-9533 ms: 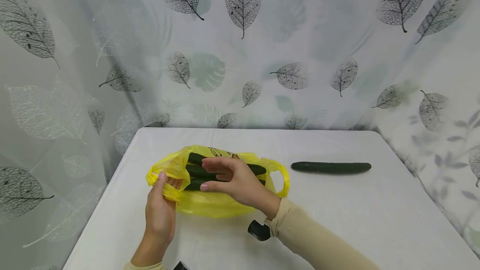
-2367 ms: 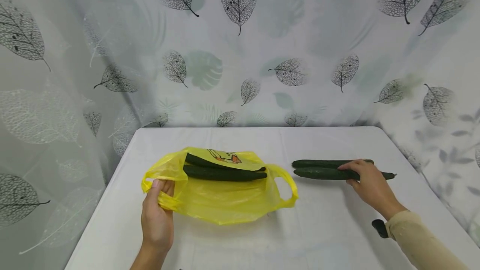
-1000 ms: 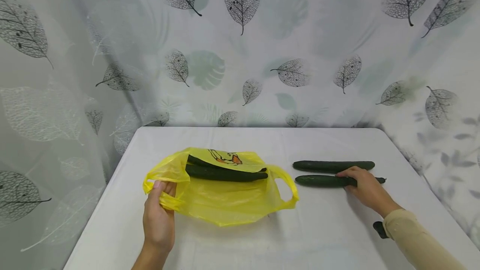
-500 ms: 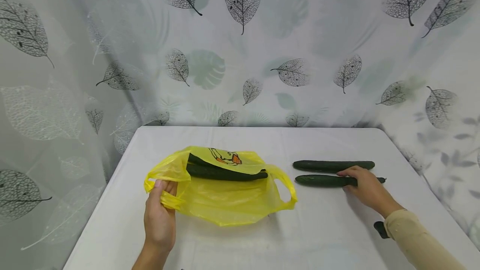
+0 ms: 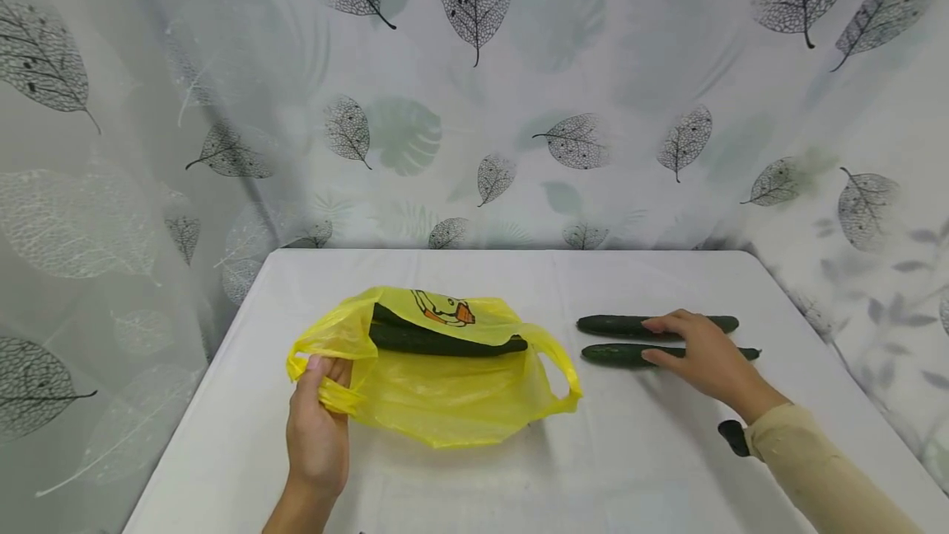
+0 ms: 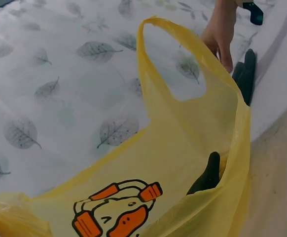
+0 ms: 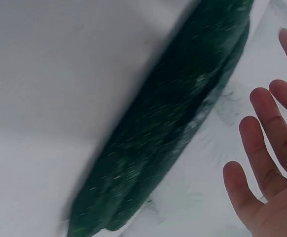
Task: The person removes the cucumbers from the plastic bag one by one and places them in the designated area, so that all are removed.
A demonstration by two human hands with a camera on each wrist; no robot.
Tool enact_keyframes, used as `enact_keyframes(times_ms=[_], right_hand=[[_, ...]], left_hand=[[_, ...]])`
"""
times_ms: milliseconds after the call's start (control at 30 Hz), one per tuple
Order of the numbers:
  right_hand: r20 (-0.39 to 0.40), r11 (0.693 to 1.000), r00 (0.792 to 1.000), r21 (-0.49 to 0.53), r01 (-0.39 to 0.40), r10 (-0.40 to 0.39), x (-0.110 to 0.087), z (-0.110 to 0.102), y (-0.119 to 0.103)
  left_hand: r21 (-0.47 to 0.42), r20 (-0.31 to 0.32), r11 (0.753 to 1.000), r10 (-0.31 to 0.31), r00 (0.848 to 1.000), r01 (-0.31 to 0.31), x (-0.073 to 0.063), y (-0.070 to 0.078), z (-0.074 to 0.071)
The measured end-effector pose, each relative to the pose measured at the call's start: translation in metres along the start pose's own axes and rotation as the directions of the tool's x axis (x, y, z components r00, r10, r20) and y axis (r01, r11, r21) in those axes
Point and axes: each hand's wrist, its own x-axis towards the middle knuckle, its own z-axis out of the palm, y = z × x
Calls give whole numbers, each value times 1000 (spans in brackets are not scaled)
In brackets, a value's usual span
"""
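Observation:
My left hand (image 5: 317, 435) grips one handle side of a yellow plastic carrier bag (image 5: 437, 410) and keeps its mouth spread. Dark green cucumbers (image 5: 437, 341) lie inside, partly covered by the bag's printed upper side; in the left wrist view one cucumber tip (image 6: 211, 170) shows at the mouth. To the right, two cucumbers lie side by side on the table, a far one (image 5: 611, 325) and a near one (image 5: 615, 355). Over their right halves hovers my right hand (image 5: 708, 359), fingers spread, holding nothing. The right wrist view shows its fingers (image 7: 254, 133) apart from the cucumbers.
A white-covered table (image 5: 593, 460) carries everything. Behind it hangs a leaf-patterned curtain (image 5: 519, 105), close to the back edge. The bag's free handle loop (image 5: 567, 369) reaches toward the left ends of the two cucumbers.
Since the oldest frame, a second cucumber has come to lie beside the first and the bag holds fewer. In the last half second my right hand has let go of the near cucumber and lifted slightly leftward.

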Motion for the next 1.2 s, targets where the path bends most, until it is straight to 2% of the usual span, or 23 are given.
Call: enact_keyframes(times_ms=[200,400,633,800,900,1067,1200], right_hand=[[-36,1000,999,13,27,-26,7,-5,-38],[-30,994,997,84,68,-66,14,-18,-95],[-44,972,978,105,209,-205,21,-25,-167],[-50,940,951,146,310,-306,23,-31,-216],[-68,912,928,169,374,-367,24,-32,-241],[-109,863,892,225,453,-440,28,-29,-272],[-108,823,881,319,470,-461,31,-19,-290]], left_hand=[[3,-2,1000,4,1000,-4,0,0,0],[-14,-19,1000,5,1000,-5,1,-1,1],[-24,1,1000,15,1000,-15,2,-2,2],[-3,10,1000,8,1000,-8,1,-1,1],[9,16,1000,2,1000,-3,1,-1,1],[17,23,1000,-5,1000,5,0,-1,0],[18,27,1000,-19,999,18,0,-1,0]])
